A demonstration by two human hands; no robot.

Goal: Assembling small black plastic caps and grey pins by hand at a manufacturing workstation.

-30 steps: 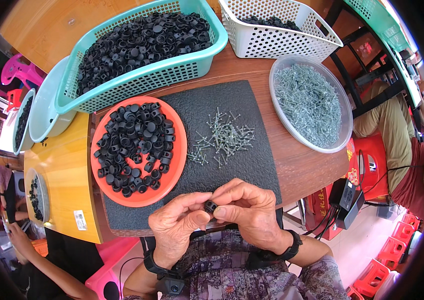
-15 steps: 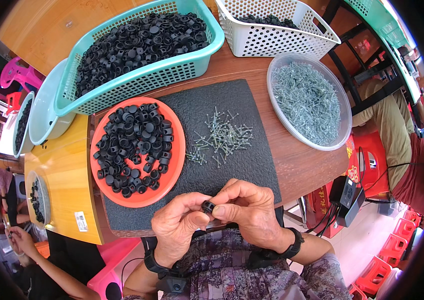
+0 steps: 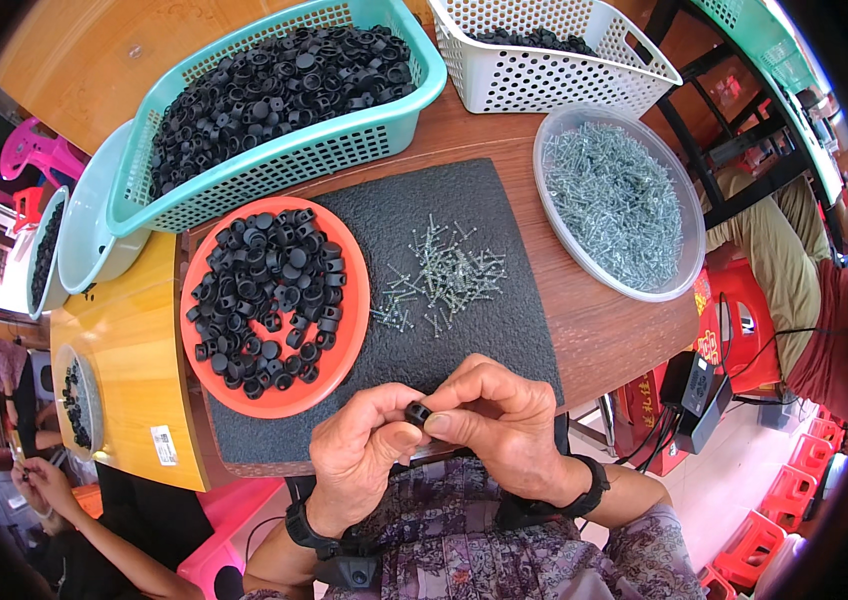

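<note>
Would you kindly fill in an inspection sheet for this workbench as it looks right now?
Surface: wooden table with a black mat.
Job's things: small black cap pinched between left hand and right hand; loose screws on the mat; orange tray of black caps.
Clutter: teal basket of caps, white basket, clear bowl of screws.
Hands: both closed on the cap.
Cables: black adapter and lead below the table edge.
Surroundings: red stools, another person seated at right.
</note>
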